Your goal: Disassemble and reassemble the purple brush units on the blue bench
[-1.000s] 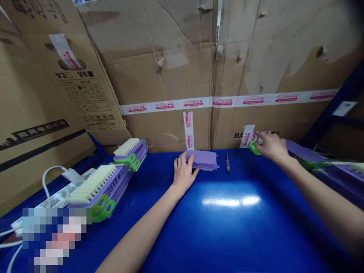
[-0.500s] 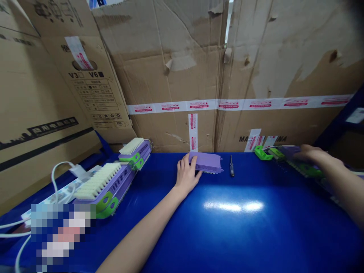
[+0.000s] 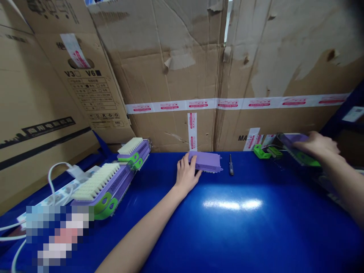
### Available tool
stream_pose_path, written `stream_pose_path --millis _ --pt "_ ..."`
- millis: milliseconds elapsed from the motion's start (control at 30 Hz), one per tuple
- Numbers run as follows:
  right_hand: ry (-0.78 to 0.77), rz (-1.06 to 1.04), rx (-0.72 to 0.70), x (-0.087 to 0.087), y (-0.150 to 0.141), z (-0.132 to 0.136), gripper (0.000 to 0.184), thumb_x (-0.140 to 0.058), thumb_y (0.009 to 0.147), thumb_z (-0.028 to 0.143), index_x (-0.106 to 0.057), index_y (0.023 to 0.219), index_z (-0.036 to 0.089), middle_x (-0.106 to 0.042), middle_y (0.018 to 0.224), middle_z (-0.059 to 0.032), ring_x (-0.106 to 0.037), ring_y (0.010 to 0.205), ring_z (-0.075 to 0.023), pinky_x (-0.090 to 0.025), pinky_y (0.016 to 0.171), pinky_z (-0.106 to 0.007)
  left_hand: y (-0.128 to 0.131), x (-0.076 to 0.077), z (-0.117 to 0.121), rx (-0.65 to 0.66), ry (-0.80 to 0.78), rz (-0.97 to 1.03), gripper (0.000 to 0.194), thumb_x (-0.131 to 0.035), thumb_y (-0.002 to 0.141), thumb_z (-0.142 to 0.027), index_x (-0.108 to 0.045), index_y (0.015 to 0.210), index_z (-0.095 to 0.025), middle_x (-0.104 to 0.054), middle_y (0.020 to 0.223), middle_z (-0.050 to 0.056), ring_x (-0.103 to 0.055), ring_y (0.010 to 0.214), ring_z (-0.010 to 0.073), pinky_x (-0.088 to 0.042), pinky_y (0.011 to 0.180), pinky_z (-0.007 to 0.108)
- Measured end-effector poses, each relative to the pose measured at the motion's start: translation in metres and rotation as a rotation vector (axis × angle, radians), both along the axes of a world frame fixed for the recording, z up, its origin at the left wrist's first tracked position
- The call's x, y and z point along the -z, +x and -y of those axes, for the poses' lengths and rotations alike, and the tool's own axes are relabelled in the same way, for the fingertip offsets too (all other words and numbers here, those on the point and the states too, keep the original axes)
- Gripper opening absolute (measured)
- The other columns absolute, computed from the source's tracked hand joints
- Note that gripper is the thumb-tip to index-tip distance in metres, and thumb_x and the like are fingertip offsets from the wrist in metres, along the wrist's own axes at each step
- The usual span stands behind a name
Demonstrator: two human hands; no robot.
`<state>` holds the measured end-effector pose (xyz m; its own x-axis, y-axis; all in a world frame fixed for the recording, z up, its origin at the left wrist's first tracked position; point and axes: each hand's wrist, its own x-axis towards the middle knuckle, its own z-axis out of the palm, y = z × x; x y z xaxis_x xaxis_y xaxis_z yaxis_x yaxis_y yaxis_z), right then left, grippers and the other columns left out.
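Observation:
My left hand [image 3: 186,172] grips the left end of a purple brush head [image 3: 207,162], which lies bristles down near the back of the blue table. Just right of it lies a small screwdriver [image 3: 231,165] with a clear handle. At the far right, my right hand [image 3: 320,146] is closed on a purple and green brush [image 3: 295,141], held above the table; its fingertips are partly hidden. Beside that brush are a bright green plastic part [image 3: 261,152] and a darker green piece [image 3: 274,152] with a thin wire.
Several purple and green brushes with cream bristles [image 3: 98,180] lie stacked at the left. Next to them is a white power strip [image 3: 64,191] with cables. Cardboard sheets [image 3: 170,76] wall off the back and left of the blue table [image 3: 227,239].
My right hand has lifted the purple and green brush slightly up from the pile at the right. The left hand and its brush head have stayed in place.

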<state>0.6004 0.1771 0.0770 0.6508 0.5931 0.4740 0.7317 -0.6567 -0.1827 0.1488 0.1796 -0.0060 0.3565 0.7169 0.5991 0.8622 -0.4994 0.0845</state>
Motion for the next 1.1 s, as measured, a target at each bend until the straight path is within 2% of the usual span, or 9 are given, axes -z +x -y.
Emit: stream_pose_path --millis 67,133,267,400,667,867,933,1033,1100 --pt "-0.027 -0.127 0.042 -0.017 -0.024 0.009 0.061 -0.06 0.07 0.055 -0.06 0.119 0.018 -0.059 0.105 -0.0279 -0.057 0.098 -0.0376 -0.039 0.063 -0.041 0.0 0.0 0.0 -0.002 0.004 -0.006 0.055 -0.057 0.083 -0.036 -0.041 0.13 -0.012 -0.038 0.132 0.022 -0.043 0.118 0.0349 -0.036 0.096 0.049" --pt "-0.032 -0.09 0.011 -0.033 -0.048 0.017 0.069 -0.054 0.069 0.065 -0.057 0.122 0.021 -0.058 0.11 -0.0252 -0.053 0.104 -0.0414 -0.04 0.065 -0.041 0.001 0.0 0.001 -0.005 -0.001 -0.008 0.055 -0.057 0.083 -0.036 -0.041 0.13 -0.013 -0.038 0.132 0.022 -0.043 0.118 0.0342 -0.036 0.096 0.049" --pt "-0.084 -0.029 -0.126 -0.046 -0.088 0.028 0.063 -0.052 0.073 0.06 -0.056 0.122 0.022 -0.06 0.109 -0.0202 -0.057 0.098 -0.0366 -0.04 0.063 -0.036 0.001 -0.001 0.001 -0.018 -0.016 -0.011 0.054 -0.057 0.083 -0.037 -0.041 0.13 -0.014 -0.038 0.133 0.021 -0.042 0.119 0.0338 -0.036 0.097 0.048" --pt "-0.126 -0.098 -0.277 -0.035 -0.121 0.031 0.056 -0.053 0.074 0.054 -0.057 0.121 0.023 -0.064 0.106 -0.0146 -0.059 0.095 -0.0303 -0.042 0.067 -0.032 0.001 -0.002 0.001 -0.022 -0.016 -0.024 0.055 -0.057 0.083 -0.038 -0.04 0.13 -0.015 -0.038 0.134 0.02 -0.042 0.119 0.0342 -0.036 0.096 0.049" --pt "-0.273 -0.091 -0.428 0.01 -0.168 0.028 0.055 -0.052 0.077 0.051 -0.053 0.122 0.019 -0.064 0.103 -0.0155 -0.06 0.096 -0.0323 -0.045 0.069 -0.035 -0.001 0.001 0.0 0.047 -0.022 0.011 0.054 -0.06 0.083 -0.035 -0.041 0.129 -0.015 -0.038 0.133 0.021 -0.044 0.12 0.0346 -0.04 0.096 0.049" --pt "-0.234 0.023 -0.423 0.021 -0.176 0.027 0.057 -0.048 0.08 0.058 -0.053 0.12 0.018 -0.058 0.113 -0.0193 -0.053 0.107 -0.0397 -0.044 0.078 -0.053 -0.002 0.007 -0.006 0.134 -0.035 0.098 0.053 -0.062 0.083 -0.03 -0.04 0.129 -0.017 -0.037 0.133 0.019 -0.045 0.121 0.0342 -0.044 0.095 0.048" --pt "-0.189 0.039 -0.588 0.016 -0.185 0.028 0.061 -0.047 0.081 0.06 -0.05 0.125 0.018 -0.057 0.117 -0.0189 -0.05 0.112 -0.0387 -0.043 0.083 -0.053 -0.002 0.008 -0.007 0.167 -0.044 0.12 0.052 -0.061 0.083 -0.028 -0.039 0.129 -0.019 -0.036 0.134 0.017 -0.046 0.121 0.0334 -0.045 0.095 0.049" --pt "-0.149 0.001 -1.06 0.01 -0.21 0.032 0.067 -0.049 0.081 0.059 -0.041 0.135 0.019 -0.053 0.126 -0.0157 -0.05 0.115 -0.0309 -0.042 0.092 -0.044 -0.002 0.006 -0.005 0.24 -0.065 0.129 0.052 -0.059 0.084 -0.025 -0.037 0.131 -0.02 -0.036 0.135 0.015 -0.047 0.12 0.0315 -0.046 0.095 0.047" --pt "-0.18 -0.028 -1.24 0.01 -0.229 0.034 0.071 -0.053 0.081 0.057 -0.038 0.138 0.018 -0.052 0.129 -0.0151 -0.05 0.115 -0.0292 -0.043 0.093 -0.042 -0.001 0.004 -0.003 0.289 -0.067 0.114 0.054 -0.058 0.084 -0.022 -0.034 0.132 -0.02 -0.038 0.135 0.015 -0.047 0.12 0.03 -0.046 0.095 0.045"
